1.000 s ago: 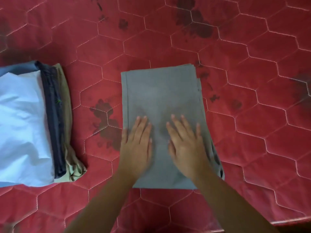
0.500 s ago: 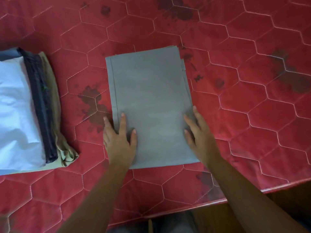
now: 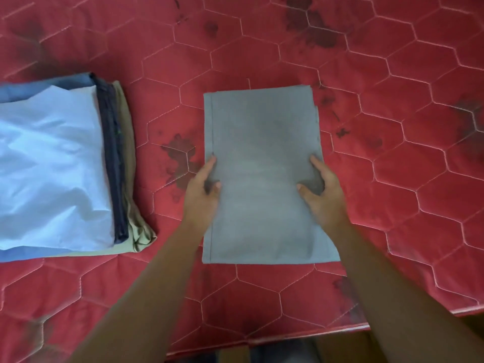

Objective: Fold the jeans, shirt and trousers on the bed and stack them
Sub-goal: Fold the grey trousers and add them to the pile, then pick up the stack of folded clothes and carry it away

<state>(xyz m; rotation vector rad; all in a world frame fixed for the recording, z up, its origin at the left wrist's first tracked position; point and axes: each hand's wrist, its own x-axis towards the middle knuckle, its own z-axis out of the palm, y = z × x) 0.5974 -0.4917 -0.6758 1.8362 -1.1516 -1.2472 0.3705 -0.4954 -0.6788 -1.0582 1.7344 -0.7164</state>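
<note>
Seen from above, the near edge of a red quilted mattress [image 3: 288, 305], stitched in hexagons, runs along 6 o'clock. Two bare forearms reach over it toward the middle.

Just beyond, at the centre, lies a flat grey folded garment [image 3: 264, 142], a neat upright rectangle resting on the bed. The left hand [image 3: 201, 189] holds its left edge and the right hand [image 3: 324, 191] holds its right edge, level with each other about halfway up. Each thumb lies on top of the cloth and the fingers curl at the rim, so each hand is clasping the fold by its side. How far the fingers reach underneath cannot be seen.

At 9 o'clock, well apart from the grey piece, sits a stack of folded clothes [image 3: 78, 247]. A crumpled pale blue shirt [image 3: 49, 166] is on top. Along the stack's right side show the edges of a dark navy layer [image 3: 111, 153], probably the jeans, and a khaki layer [image 3: 129, 158] lower down. A mid-blue layer [image 3: 52, 83] peeks out at the far side.

Farther off, toward 12 and 2 o'clock, the mattress carries dark blotchy stains.

By the look of it the folding is done. What remains is lifting the grey piece, carrying it to 9 o'clock and setting it squarely on the stack.
</note>
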